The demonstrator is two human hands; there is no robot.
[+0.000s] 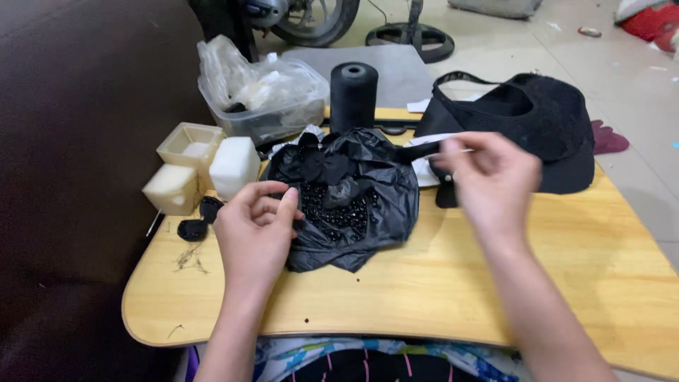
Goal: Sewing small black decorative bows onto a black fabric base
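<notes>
The black plastic bag point(350, 205) lies open at the centre of the wooden lap table point(453, 283), its mouth spread to show a heap of small black beads point(332, 209) and some black fabric flowers point(322, 166).

The bag is judged thin, limp and slippery; it gives no support, so any lift should gather the rim, or the beads may spill. The beads look hard, light and prone to roll, best taken singly between fingertips.

The left hand point(256, 230) rests at the left edge of the bag, fingers curled, thumb and forefinger pinched together; whether a bead sits between them cannot be told. The right hand point(491, 173) hovers right of the bag, blurred, fingers loosely bent, appearing to pinch something fine; its content cannot be confirmed.

Behind the bag stands a black thread spool point(353, 95). Left of the bag sit white foam blocks point(209, 166), with a clear plastic box point(262, 95) behind them. Right of the bag, close behind the right hand, lies a black cap point(541, 120), crowding that side.
</notes>
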